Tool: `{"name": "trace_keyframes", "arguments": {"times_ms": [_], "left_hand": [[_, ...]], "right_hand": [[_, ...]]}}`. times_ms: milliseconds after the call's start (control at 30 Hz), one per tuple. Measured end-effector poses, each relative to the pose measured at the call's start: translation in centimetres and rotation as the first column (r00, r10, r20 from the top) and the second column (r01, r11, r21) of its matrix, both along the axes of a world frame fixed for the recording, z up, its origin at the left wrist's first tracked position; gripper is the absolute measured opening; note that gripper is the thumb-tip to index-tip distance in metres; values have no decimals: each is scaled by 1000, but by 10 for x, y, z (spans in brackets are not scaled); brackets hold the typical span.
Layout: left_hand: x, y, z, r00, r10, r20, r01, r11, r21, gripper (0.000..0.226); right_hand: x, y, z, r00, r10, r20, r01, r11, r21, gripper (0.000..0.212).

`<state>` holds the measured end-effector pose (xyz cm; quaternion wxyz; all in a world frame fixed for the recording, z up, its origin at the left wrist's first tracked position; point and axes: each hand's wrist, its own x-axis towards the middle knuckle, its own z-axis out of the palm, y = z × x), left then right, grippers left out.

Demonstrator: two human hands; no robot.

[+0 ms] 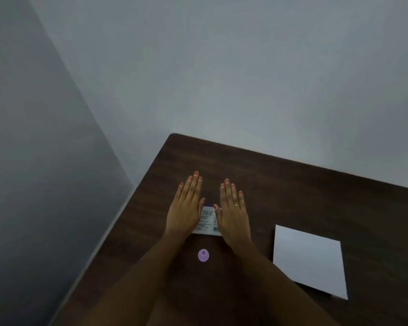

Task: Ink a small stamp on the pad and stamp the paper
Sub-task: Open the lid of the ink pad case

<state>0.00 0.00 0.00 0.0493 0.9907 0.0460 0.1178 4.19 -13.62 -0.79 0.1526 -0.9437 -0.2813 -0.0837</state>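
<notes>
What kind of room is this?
Probably a plain office or study corner: a dark wood-grain desk pushed against bare grey walls, with a white sheet of paper on it.

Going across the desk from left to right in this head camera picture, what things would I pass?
Left hand → labelled ink pad box lying between the hands → right hand → white paper. The small purple stamp stands nearer, below the box.
</notes>
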Motion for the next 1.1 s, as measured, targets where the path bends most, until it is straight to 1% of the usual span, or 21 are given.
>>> {"name": "trace_keyframes", "arguments": {"times_ms": [67, 100, 133, 167, 233, 300, 333, 433, 500, 533, 600, 700, 767, 867, 933, 1033, 1100], "left_hand": [[-2, 4, -5, 997, 20, -72, -20, 1000, -6, 58], [-6, 4, -8, 993, 8, -119, -11, 1000, -19, 59], [-9, 5, -13, 985, -19, -169, 14, 999, -33, 61], [-10, 6, -15, 974, -53, -219, 37, 997, -74, 63], [-12, 9, -17, 943, -112, -313, 74, 989, -129, 65], [-12, 13, -19, 908, -152, -390, 99, 983, -153, 61], [-13, 16, -20, 897, -171, -407, 104, 978, -180, 63], [-16, 24, -18, 885, -242, -399, 131, 949, -286, 91], [-17, 31, -15, 862, -284, -420, 135, 927, -350, 98], [-18, 35, -15, 851, -304, -429, 130, 912, -389, 98], [-21, 41, -14, 843, -322, -431, 122, 895, -429, 95], [-26, 45, -14, 863, -313, -396, 128, 895, -428, 91], [-27, 43, -16, 885, -300, -356, 135, 897, -420, 90], [-26, 44, -18, 889, -296, -349, 139, 902, -410, 91], [-26, 45, -19, 888, -293, -355, 124, 895, -429, 93], [-26, 47, -19, 906, -279, -318, 92, 864, -495, 95], [-27, 47, -19, 916, -245, -317, 41, 844, -534, 98]], "right_hand": [[-2, 2, -3, 999, -11, -52, 13, 999, 35, 61], [-5, 1, -6, 997, -7, -72, 8, 1000, 17, 61], [-8, -1, -10, 993, -2, -114, 1, 1000, -7, 61], [-9, -2, -14, 992, 25, -126, -26, 1000, -6, 60], [-10, -6, -20, 973, 85, -215, -87, 996, 0, 61], [-10, -9, -26, 957, 125, -263, -127, 992, 9, 66], [-10, -10, -26, 946, 133, -296, -131, 991, 25, 71], [-9, -14, -21, 900, 166, -403, -165, 986, 38, 91], [-6, -19, -14, 872, 211, -442, -235, 972, 1, 97], [-4, -21, -12, 861, 236, -450, -276, 961, -25, 97], [1, -27, -10, 848, 266, -459, -340, 937, -84, 89], [6, -30, -10, 836, 264, -481, -372, 917, -145, 83], [7, -29, -8, 825, 253, -505, -383, 908, -172, 84], [10, -30, -8, 827, 262, -498, -406, 890, -206, 93], [12, -30, -4, 834, 295, -467, -423, 884, -198, 92], [20, -30, 7, 821, 356, -447, -460, 875, -148, 94], [27, -29, 16, 811, 381, -444, -444, 895, -44, 92]]}}
